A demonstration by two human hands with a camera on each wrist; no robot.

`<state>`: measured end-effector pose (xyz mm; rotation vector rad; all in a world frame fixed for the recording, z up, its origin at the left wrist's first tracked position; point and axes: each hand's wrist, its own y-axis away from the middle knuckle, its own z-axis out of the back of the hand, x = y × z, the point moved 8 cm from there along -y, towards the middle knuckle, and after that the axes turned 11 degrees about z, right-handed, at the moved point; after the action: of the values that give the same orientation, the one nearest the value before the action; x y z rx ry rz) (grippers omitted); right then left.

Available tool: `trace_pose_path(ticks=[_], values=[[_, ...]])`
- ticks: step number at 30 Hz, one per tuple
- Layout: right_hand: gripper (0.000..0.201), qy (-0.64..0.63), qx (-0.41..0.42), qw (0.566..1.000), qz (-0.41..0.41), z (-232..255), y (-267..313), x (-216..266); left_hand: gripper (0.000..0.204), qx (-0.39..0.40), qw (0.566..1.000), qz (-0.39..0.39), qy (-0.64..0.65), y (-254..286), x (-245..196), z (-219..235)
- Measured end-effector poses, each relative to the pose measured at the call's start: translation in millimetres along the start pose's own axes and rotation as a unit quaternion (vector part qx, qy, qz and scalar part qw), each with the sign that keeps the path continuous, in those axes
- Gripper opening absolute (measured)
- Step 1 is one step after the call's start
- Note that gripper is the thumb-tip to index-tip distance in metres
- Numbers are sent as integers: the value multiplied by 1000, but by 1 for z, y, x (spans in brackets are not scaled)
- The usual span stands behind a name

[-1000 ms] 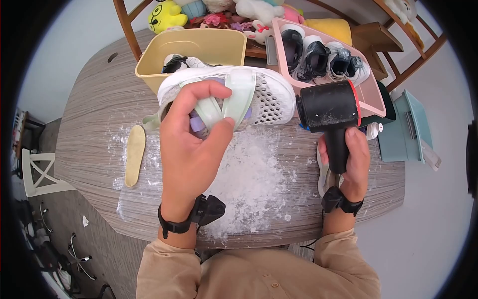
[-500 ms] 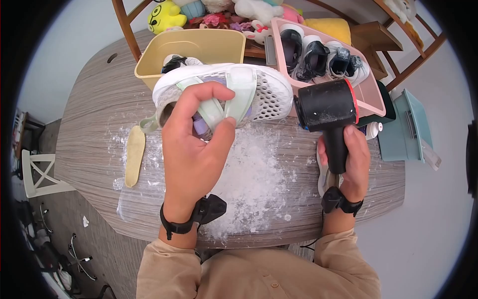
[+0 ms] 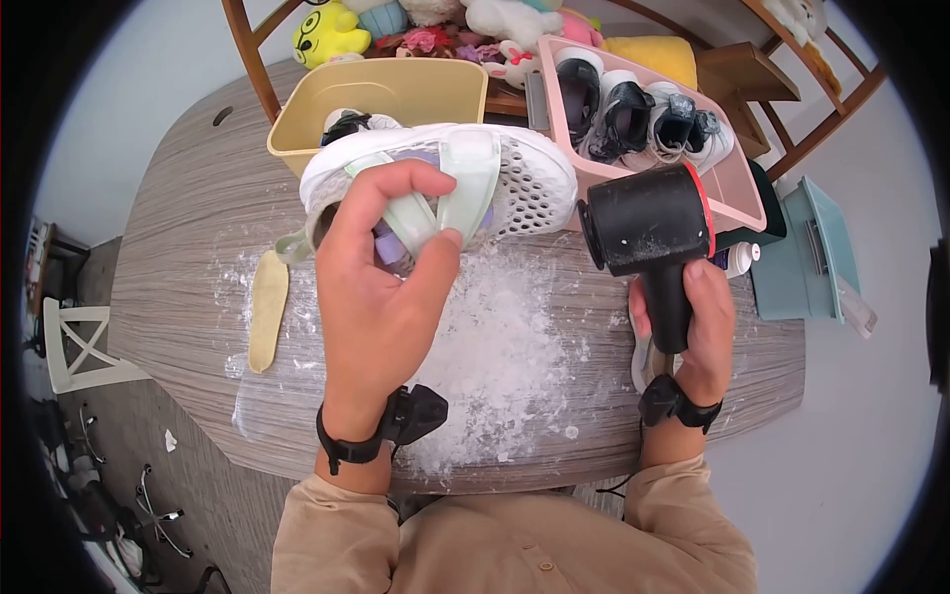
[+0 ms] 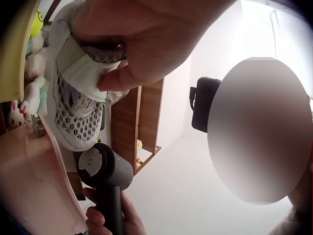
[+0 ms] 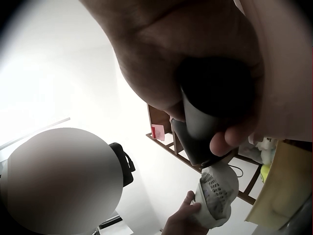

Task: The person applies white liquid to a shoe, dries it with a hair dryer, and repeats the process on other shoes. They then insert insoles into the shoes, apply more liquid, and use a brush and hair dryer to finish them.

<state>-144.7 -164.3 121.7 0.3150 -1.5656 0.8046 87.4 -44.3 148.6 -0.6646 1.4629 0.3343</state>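
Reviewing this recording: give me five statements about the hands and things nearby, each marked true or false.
1. The left hand grips a white perforated shoe with pale-green straps. True.
2. The right hand holds a black pistol-shaped device with a red rim. True.
3. A rectangular pink plastic bin holds several dark-and-white shoes. True.
4. The flat pale-yellow insole lies in the pink bin. False: the insole lies on the grey-brown wood-grain table.
5. The table is spotless. False: loose white powder is scattered on it.

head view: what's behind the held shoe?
Yellow bin, with part of a black-and-white shoe inside, plus part of the pink bin by the toe. The held shoe covers most of the yellow bin's front; whatever sits low inside can't be seen.
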Motion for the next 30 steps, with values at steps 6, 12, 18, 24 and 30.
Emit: trace_pose_path(ticks=[6,12,18,24,30], values=[[44,10,-33,999,-22,3,-4,-3,28,2,1000,11,1,1,0,-1],[43,-10,-16,1000,-5,0,-1,0,28,3,1000,-3,1,0,-1,-1],[43,-9,-22,1000,-16,1,-1,-3,28,4,1000,6,3,0,1,-1],[48,46,-37,998,-16,0,-3,-2,28,-4,1000,7,6,0,1,0],[48,37,-28,999,-3,-4,2,2,28,-10,1000,3,9,-1,2,2]])
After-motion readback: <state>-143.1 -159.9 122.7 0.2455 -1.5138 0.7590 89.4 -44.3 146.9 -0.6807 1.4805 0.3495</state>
